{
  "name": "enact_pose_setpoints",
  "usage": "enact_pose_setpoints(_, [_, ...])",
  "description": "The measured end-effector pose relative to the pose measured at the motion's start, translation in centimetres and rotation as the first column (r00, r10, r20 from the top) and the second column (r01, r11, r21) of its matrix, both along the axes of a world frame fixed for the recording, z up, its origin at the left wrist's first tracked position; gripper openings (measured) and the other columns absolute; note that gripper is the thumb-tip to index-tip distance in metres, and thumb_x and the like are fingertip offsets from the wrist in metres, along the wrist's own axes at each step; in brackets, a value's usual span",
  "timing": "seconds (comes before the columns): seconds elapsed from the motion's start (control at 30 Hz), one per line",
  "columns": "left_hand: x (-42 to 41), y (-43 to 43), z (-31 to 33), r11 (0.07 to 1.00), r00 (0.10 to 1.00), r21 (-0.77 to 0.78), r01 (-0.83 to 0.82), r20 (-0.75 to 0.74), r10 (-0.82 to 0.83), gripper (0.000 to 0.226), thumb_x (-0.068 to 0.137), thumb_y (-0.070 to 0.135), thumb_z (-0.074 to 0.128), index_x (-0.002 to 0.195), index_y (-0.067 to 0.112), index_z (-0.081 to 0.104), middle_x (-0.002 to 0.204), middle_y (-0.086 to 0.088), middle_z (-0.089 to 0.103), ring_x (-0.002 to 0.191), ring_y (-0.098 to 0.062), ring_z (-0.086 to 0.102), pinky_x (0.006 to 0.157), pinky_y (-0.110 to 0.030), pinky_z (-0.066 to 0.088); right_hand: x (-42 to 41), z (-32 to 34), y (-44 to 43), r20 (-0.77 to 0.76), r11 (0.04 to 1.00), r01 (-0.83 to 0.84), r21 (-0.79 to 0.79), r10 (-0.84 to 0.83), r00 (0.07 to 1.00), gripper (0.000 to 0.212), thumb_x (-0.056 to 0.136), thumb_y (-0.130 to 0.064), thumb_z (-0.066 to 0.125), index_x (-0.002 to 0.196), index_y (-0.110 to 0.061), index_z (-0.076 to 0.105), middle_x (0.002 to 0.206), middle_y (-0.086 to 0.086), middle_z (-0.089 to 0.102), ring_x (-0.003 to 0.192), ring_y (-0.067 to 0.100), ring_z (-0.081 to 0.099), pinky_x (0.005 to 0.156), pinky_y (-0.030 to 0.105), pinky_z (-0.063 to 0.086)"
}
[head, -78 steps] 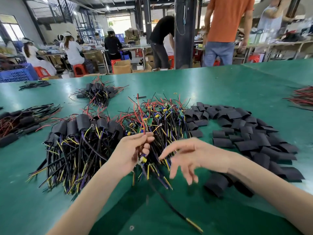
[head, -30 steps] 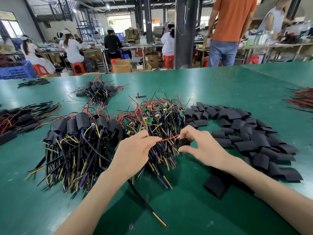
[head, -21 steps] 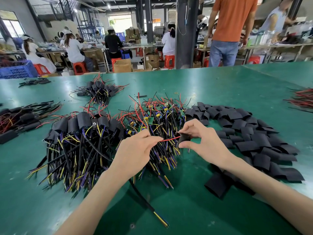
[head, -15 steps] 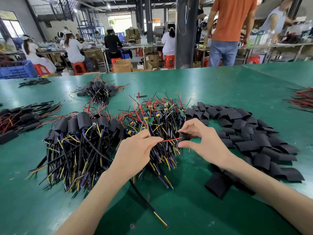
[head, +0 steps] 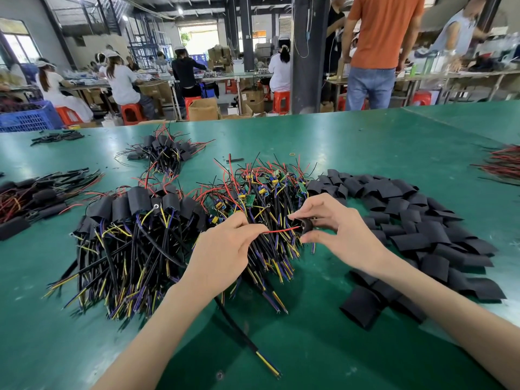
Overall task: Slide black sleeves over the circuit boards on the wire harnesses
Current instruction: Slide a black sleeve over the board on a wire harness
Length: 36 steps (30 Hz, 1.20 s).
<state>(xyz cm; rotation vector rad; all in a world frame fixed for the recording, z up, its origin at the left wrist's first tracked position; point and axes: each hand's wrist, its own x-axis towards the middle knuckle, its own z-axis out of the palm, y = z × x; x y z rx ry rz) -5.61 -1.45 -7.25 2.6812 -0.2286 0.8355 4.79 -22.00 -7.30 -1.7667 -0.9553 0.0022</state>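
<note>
My left hand point(head: 225, 249) grips one wire harness, with its red wire point(head: 278, 229) stretched rightward and its black cable point(head: 242, 333) trailing toward me. My right hand point(head: 332, 229) pinches a black sleeve point(head: 306, 225) between thumb and fingers, and the red wire's tip enters the sleeve's mouth. The harness's circuit board is hidden inside my left hand. Behind my hands lies a heap of bare harnesses point(head: 264, 198) with green boards. A heap of sleeved harnesses point(head: 132, 235) lies to the left. Loose black sleeves point(head: 416, 226) are piled to the right.
A green table point(head: 351, 144) carries more wire bundles at the far left point(head: 36, 195), the back point(head: 163, 153) and the right edge point(head: 503, 164). Beyond the table, several people work at benches, and a person in an orange shirt point(head: 382, 38) stands close.
My right hand picked a black sleeve from the pile and brought it to the red wire held out by my left hand. Over the last second both hands have barely moved.
</note>
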Motion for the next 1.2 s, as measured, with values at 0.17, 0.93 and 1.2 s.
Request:
enact_pose_setpoints(0.17, [-0.2, -0.1, 0.2, 0.999, 1.0, 0.041, -0.031, -0.003, 0.031, 0.029, 0.089, 0.005, 0.062, 0.109, 0.023, 0.072, 0.079, 0.0, 0.055, 0.055, -0.023, 0.051, 0.049, -0.04, 0.049, -0.2, 0.4, -0.1, 0.032, 1.0, -0.001, -0.006, 0.001, 0.999, 0.042, 0.072, 0.003, 0.074, 0.098, -0.021, 0.052, 0.104, -0.015, 0.07, 0.104, 0.002, 0.062, 0.091, 0.018, 0.045])
enact_pose_setpoints(0.93, [-0.1, -3.5, -1.0, 0.815, 0.981, -0.567, 0.124, -0.053, -0.186, 0.054, 0.08, 0.006, 0.072, 0.124, 0.017, 0.043, 0.112, 0.004, 0.057, 0.105, -0.003, 0.054, 0.092, -0.014, 0.04, -1.5, 1.1, 0.4, 0.441, 0.928, 0.368, -0.06, -0.306, 0.844, 0.018, 0.068, 0.004, 0.074, 0.079, -0.009, 0.069, 0.066, -0.002, 0.065, 0.065, 0.018, 0.06, 0.067, 0.031, 0.044])
enact_pose_setpoints(1.2, [0.3, -2.6, -0.4, 0.364, 0.833, -0.923, -0.124, -0.297, -0.466, 0.016, 0.092, 0.009, 0.056, 0.108, 0.007, 0.06, 0.092, -0.012, 0.065, 0.07, -0.011, 0.061, 0.068, -0.024, 0.052, 0.8, 1.9, -0.9, 0.138, 0.88, 0.458, 0.125, -0.473, 0.87, 0.03, 0.068, 0.002, 0.076, 0.073, -0.026, 0.065, 0.063, -0.017, 0.061, 0.06, -0.007, 0.053, 0.064, 0.01, 0.041])
